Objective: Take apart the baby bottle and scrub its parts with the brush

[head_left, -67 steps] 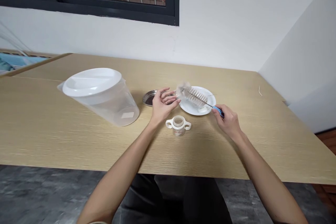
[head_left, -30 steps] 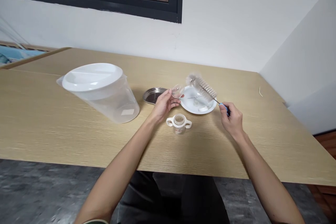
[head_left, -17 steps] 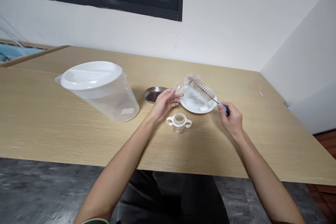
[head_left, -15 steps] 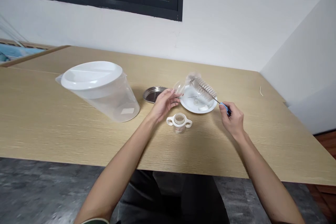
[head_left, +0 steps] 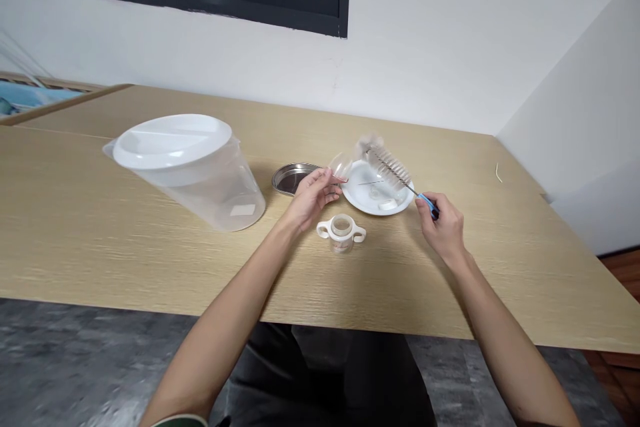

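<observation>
My left hand pinches a clear, dome-shaped cap by its edge, above the left side of a white bowl. In my right hand is a bottle brush, gripped by its blue handle. Its pale bristles slant up and left over the bowl, the tip close to the cap but seemingly apart from it. Small clear and white parts and a thin dark rod lie in the bowl. Below my left fingers a small clear bottle with two white handles stands upright on the table.
A large translucent pitcher with a white lid stands to the left. Behind my left hand lies a shiny metal tray, partly covered. A thin pale bent straw rests on the table at the far right.
Both hands keep nearly the same place and the same holds. The cap and the brush tip have shifted only slightly; the brush looks a little less blurred.
</observation>
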`<state>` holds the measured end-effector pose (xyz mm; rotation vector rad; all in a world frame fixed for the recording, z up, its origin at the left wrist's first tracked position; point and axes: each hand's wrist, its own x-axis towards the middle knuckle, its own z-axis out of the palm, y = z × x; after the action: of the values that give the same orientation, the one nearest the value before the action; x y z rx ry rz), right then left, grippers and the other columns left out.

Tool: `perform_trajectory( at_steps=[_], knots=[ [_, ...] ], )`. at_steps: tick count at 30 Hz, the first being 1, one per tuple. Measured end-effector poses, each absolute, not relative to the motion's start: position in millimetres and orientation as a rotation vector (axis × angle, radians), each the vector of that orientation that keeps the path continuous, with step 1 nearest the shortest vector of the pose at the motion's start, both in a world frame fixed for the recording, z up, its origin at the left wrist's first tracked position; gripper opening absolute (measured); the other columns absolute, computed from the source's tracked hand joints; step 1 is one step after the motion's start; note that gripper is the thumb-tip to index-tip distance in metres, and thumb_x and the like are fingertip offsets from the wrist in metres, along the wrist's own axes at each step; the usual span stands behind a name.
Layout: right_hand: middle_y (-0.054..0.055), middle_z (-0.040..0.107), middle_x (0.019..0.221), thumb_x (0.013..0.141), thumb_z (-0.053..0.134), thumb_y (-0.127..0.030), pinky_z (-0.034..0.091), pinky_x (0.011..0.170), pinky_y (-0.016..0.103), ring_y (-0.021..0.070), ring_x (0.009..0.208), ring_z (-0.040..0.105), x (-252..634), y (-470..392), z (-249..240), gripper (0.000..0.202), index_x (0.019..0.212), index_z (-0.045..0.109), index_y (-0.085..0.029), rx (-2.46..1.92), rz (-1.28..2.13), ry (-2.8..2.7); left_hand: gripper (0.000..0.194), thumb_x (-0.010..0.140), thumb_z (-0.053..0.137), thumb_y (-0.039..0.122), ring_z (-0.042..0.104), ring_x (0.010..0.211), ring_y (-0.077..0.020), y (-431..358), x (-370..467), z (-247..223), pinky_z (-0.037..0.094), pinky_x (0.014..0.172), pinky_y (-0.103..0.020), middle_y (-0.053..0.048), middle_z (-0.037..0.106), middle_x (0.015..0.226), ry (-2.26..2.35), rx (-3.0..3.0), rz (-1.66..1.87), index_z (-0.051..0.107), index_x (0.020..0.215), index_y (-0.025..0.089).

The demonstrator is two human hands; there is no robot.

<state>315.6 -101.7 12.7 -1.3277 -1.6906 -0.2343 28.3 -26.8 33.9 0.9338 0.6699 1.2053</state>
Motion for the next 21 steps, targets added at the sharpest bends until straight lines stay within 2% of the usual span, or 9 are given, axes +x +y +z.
perform_trajectory(
  at_steps=[5, 13, 21],
  knots=[
    [0.002, 0.069, 0.077, 0.100, 0.054, -0.044, 0.045, 0.057, 0.027, 0.0133, 0.058, 0.056, 314.4, -105.5, 14.0, 0.027, 0.100, 0.066, -0.020, -1.280, -0.227, -1.701, 0.044, 0.077, 0.082, 0.053, 0.066, 0.069, -0.0096, -26.5, 29.8, 34.2, 0.055, 0.068, -0.022, -0.008, 0.075, 0.096, 0.691, 0.938, 1.203, 0.062, 0.087, 0.016],
    [0.004, 0.071, 0.081, 0.100, 0.055, -0.042, 0.047, 0.062, 0.027, 0.0142, 0.065, 0.062, 314.2, -103.0, 15.0, 0.025, 0.100, 0.066, -0.019, -1.297, -0.248, -1.753, 0.044, 0.076, 0.084, 0.052, 0.067, 0.069, -0.0097, -24.8, 28.2, 30.6, 0.055, 0.068, -0.022, -0.007, 0.076, 0.096, 0.679, 0.951, 1.226, 0.061, 0.089, 0.016],
    [0.002, 0.070, 0.077, 0.099, 0.058, -0.036, 0.044, 0.056, 0.025, 0.0116, 0.058, 0.058, 311.3, -106.4, 16.6, 0.018, 0.099, 0.066, -0.019, -1.181, -0.292, -1.791, 0.037, 0.082, 0.081, 0.044, 0.072, 0.073, -0.0136, -28.2, 29.9, 38.2, 0.056, 0.068, -0.024, -0.011, 0.076, 0.101, 0.666, 0.866, 1.210, 0.060, 0.093, 0.014]
  ],
)
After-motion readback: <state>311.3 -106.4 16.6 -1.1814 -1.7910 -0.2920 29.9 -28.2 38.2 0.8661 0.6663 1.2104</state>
